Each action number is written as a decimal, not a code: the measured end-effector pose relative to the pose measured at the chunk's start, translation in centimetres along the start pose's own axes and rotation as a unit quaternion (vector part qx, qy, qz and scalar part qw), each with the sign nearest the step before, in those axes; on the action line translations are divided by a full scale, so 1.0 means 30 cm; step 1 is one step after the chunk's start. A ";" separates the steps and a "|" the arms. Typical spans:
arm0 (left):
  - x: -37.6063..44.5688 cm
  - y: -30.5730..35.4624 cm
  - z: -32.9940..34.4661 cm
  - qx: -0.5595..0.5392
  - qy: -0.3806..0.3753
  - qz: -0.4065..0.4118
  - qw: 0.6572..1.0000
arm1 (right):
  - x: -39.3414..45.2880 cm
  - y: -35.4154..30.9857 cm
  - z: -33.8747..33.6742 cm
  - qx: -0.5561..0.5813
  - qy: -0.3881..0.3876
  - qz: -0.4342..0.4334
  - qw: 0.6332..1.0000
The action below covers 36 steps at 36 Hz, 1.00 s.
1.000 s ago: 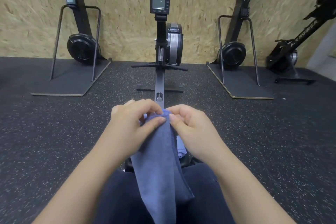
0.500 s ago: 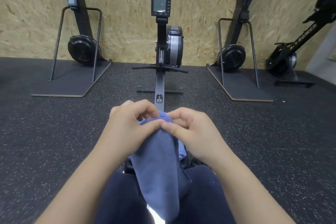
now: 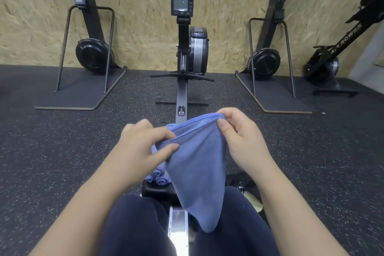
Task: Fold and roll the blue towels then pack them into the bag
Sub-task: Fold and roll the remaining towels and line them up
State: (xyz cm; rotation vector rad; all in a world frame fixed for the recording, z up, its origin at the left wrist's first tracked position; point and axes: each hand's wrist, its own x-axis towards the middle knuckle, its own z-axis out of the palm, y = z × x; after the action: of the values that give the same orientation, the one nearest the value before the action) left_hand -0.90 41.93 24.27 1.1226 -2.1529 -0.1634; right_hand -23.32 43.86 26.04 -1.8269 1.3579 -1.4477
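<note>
Two hands: both raised in front of a seated person, a short way apart, each pinching the top edge of one blue towel (image 3: 195, 164).
Left hand (image 3: 143, 147): fingers curled, thumb and fingers nipping the towel's left upper corner; the thumb lies across the front of the cloth.
Right hand (image 3: 239, 137): held slightly higher than the left, fingers curled over the towel's right upper corner, thumb pressed on the near face.
Towel in hand: its hemmed top edge is stretched between the two hands, sloping up towards the right; the rest hangs down to a narrow point between the person's knees, over dark trousers (image 3: 137, 228).
Rolled towels (image 3: 158, 176): a few blue rolls, ends showing as spirals, lie below the left hand, partly hidden by the hanging cloth, just beside a black seat (image 3: 158, 190).
Bag (image 3: 241, 183): a dark shape with a zip pull, on the floor just right of the hanging towel; mostly hidden by the right forearm.
Setting: the person sits astride the rail of a rowing machine (image 3: 187, 48), whose monitor faces them; speckled black rubber floor (image 3: 52, 151); chipboard wall (image 3: 141, 6) behind.
</note>
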 end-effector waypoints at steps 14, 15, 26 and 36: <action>0.143 -0.112 0.004 0.116 -0.023 0.105 0.987 | 0.096 0.122 0.076 -0.219 0.026 0.040 0.975; 0.147 -0.119 0.008 0.112 -0.021 0.101 0.988 | 0.104 0.134 0.084 -0.223 0.023 0.048 0.973; 0.204 -0.180 0.119 0.046 -0.046 0.050 0.997 | 0.169 0.265 0.134 -0.182 0.045 0.109 0.976; 0.195 -0.227 0.226 -0.037 -0.062 0.005 0.997 | 0.182 0.392 0.204 -0.142 0.086 0.142 0.976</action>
State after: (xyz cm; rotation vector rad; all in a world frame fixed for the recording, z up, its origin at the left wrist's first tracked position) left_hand -2.84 31.94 19.47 1.0836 -2.2428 -0.3128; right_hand -22.84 32.74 17.00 -1.6084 1.9119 -1.3387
